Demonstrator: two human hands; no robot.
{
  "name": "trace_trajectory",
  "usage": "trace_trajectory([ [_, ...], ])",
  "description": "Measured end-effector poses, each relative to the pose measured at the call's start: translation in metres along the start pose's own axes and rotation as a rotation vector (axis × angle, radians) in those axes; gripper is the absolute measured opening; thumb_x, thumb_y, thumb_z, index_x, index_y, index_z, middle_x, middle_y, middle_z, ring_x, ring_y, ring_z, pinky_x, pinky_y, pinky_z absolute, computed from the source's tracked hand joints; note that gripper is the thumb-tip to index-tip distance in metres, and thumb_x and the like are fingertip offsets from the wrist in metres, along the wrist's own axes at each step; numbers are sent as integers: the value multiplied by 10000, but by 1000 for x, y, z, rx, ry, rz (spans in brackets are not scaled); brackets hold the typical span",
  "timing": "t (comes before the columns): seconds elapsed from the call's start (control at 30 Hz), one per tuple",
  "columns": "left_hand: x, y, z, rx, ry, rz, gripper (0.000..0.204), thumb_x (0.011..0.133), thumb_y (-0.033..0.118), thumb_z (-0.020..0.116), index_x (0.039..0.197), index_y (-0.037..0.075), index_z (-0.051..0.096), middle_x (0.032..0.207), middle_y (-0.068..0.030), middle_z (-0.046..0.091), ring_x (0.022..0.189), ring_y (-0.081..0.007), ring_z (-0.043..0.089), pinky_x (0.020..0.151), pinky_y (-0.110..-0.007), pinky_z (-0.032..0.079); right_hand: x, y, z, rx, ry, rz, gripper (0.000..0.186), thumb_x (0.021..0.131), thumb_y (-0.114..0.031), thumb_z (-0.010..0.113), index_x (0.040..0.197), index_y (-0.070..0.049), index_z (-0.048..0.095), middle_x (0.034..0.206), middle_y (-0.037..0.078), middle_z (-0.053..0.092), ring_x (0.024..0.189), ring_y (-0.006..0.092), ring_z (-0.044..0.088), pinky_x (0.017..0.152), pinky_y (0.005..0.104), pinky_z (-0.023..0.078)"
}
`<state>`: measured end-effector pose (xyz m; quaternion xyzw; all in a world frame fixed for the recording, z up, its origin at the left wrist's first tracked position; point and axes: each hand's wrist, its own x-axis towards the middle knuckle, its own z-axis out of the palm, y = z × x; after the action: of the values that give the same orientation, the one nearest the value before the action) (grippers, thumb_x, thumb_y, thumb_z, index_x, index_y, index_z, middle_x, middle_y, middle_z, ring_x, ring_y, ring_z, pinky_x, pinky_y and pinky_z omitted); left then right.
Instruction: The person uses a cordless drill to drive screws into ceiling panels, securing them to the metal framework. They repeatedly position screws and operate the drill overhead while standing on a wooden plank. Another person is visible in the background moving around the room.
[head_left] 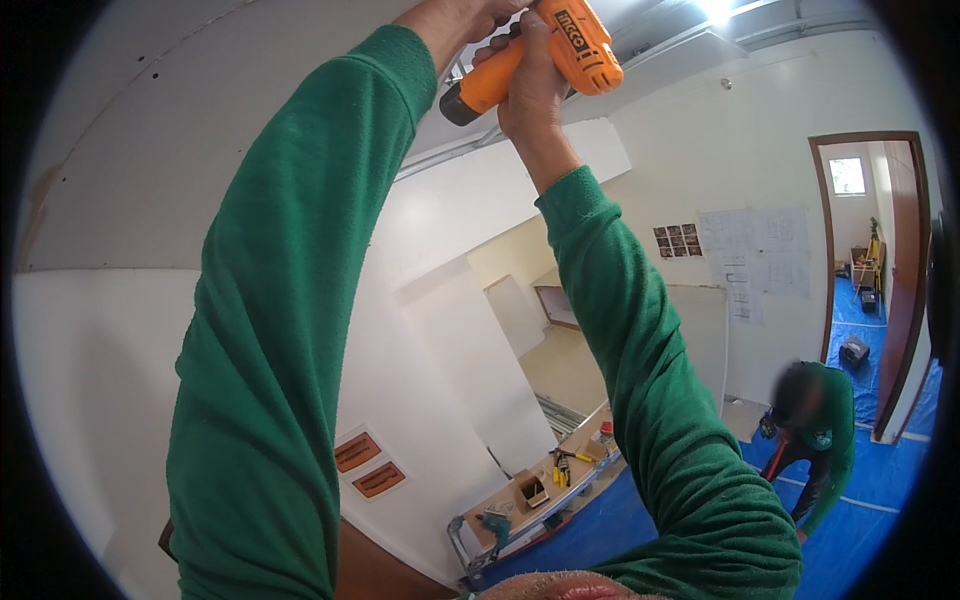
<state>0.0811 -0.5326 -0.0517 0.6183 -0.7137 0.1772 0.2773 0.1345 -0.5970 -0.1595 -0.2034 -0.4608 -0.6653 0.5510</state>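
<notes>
Overhead at the ceiling, my right hand (535, 95) is wrapped round the handle of an orange cordless drill (588, 50). The dark base of its handle points down to the left, and its body runs up past the picture's top edge, so its tip is out of sight. My left hand (462, 18) is raised beside the drill's upper part. Its fingers are partly cut off by the top edge and partly behind the drill, so what they hold cannot be made out. Grey ceiling board (200, 120) spreads to the left of my hands, with metal framing (440, 158) near them.
Below stands a workbench (520, 505) with pliers (562, 468), a small box (531, 490) and a green power tool (494, 526). A co-worker in green (835, 430) bends over blue floor sheeting (870, 520) at the right. Behind is an open doorway (825, 250).
</notes>
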Motion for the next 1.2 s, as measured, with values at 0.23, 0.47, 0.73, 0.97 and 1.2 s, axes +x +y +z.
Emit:
trace_trajectory([
  [0.23,-25,10,7,-47,101,-54,655,1077,473,502,1480,-44,515,1574,-319,428,1492,-441,387,1225,-507,321,5,4,-3,-102,14,49,259,987,-245,615,1128,-33,572,803,88,648,676,207,695,652,381,615],
  [0.47,-3,2,3,8,116,-7,624,1073,479,502,1414,-38,582,1506,-304,514,1450,-385,467,1200,-475,362,-2,-6,0,-15,-57,45,201,929,-130,638,1083,-14,580,802,81,610,663,224,670,650,397,608],
  [0.73,-41,30,15,-15,139,-67,586,1064,500,511,1371,9,606,1436,-283,560,1395,-412,504,1127,-639,380,-2,-6,10,8,-49,22,206,931,-172,641,1075,-37,581,796,82,630,669,206,665,641,383,588],
  [0.97,-20,13,12,-60,93,-20,644,1051,530,536,1430,11,554,1470,-271,530,1393,-430,497,1115,-670,369,-3,-5,3,13,-93,27,195,935,-189,648,1060,-46,602,805,77,644,693,191,681,668,384,604],
  [1.2,-33,16,17,-79,82,-45,668,1046,541,545,1454,12,537,1483,-297,509,1401,-438,484,1117,-651,373,-10,-8,0,27,-107,21,167,941,-139,605,1034,-1,618,852,86,632,716,217,671,694,397,605],
])
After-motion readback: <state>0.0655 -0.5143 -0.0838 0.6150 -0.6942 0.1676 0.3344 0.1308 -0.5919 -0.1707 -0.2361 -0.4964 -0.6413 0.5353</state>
